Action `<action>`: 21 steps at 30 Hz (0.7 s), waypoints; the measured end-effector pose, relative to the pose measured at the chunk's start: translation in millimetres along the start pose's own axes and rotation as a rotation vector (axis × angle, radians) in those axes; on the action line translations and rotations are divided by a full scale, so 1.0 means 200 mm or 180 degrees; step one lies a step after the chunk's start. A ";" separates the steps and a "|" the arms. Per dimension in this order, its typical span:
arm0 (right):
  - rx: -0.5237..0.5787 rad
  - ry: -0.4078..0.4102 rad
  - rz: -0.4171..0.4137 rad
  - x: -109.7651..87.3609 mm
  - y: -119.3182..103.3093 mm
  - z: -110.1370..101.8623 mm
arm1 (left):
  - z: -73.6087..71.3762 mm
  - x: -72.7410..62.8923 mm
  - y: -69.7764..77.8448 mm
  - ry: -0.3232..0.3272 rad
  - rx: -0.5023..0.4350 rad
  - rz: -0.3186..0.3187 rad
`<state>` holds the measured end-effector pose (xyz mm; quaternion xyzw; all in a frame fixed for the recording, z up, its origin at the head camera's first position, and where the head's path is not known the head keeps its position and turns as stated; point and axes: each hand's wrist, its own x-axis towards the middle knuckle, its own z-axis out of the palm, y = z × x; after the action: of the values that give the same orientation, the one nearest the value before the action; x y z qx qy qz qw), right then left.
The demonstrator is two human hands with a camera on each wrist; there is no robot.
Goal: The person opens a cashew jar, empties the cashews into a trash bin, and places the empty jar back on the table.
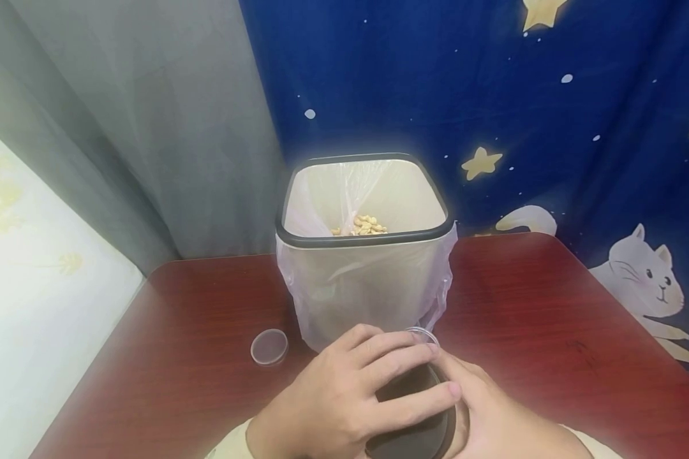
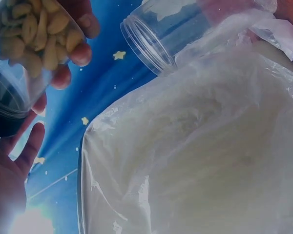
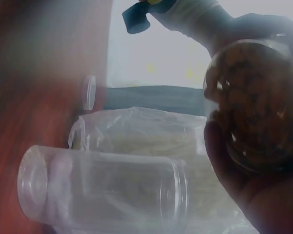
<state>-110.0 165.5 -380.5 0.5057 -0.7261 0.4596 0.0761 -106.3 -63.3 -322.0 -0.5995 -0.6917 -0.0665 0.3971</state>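
Nut jar (image 2: pixel 36 36): between the two hands at the near side of the bin, its clear wall showing pale curved nuts packed inside.
Dark lid (image 1: pixel 407 430): on the nut jar's mouth, under the spread fingers.
Left hand (image 1: pixel 344 395): palm down, fingers spread and fairly straight, laid across the dark lid with the tips near its far edge.
Right hand (image 1: pixel 494 408): closed around the side of the nut jar, fingers and thumb curved about the wall.
Uncapped jar (image 3: pixel 112 190): clear, upright, just beside the bin and partly behind the hands in the head view; its threaded mouth shows.
Small clear lid (image 1: pixel 269 348): flat on the desk (image 1: pixel 551 306), left of the bin and apart from both hands.
Bin (image 1: pixel 367 241): pale with a dark rim, standing on the desk ahead of the hands.
Bag liner (image 1: pixel 444 287): thin, translucent, folded outward over the bin's rim.
Loose nuts (image 1: pixel 369 225): heaped inside the bin.
Curtains: a grey curtain (image 1: pixel 132 95) at left, a blue curtain (image 1: pixel 390 76) with stars and a white cat behind.
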 end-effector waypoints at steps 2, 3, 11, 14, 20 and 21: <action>-0.0168 -0.0111 0.0120 0.00 -0.01 -0.01 | 0.00 0.00 -0.01 0.0011 0.0079 0.0093; -0.0327 -0.0134 0.0144 -0.01 -0.02 -0.02 | 0.00 0.00 -0.01 0.0006 0.0105 0.0121; -0.0992 -0.0321 0.0421 -0.01 -0.07 -0.04 | 0.02 -0.01 0.00 0.0100 0.0230 0.0358; -0.1044 -0.0358 0.0598 -0.02 -0.08 -0.03 | 0.03 -0.01 0.01 0.0137 0.0164 0.0350; -0.1157 -0.0406 0.0677 -0.02 -0.07 -0.02 | 0.03 0.00 0.00 0.0202 0.0182 0.0387; -0.1070 -0.0401 0.0626 -0.02 -0.07 -0.02 | 0.03 0.00 0.00 0.0198 0.0174 0.0378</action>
<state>-98.8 170.9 -372.2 0.4402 -0.8418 0.3047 0.0686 -108.4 -60.1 -326.6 -0.6261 -0.6438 -0.0424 0.4379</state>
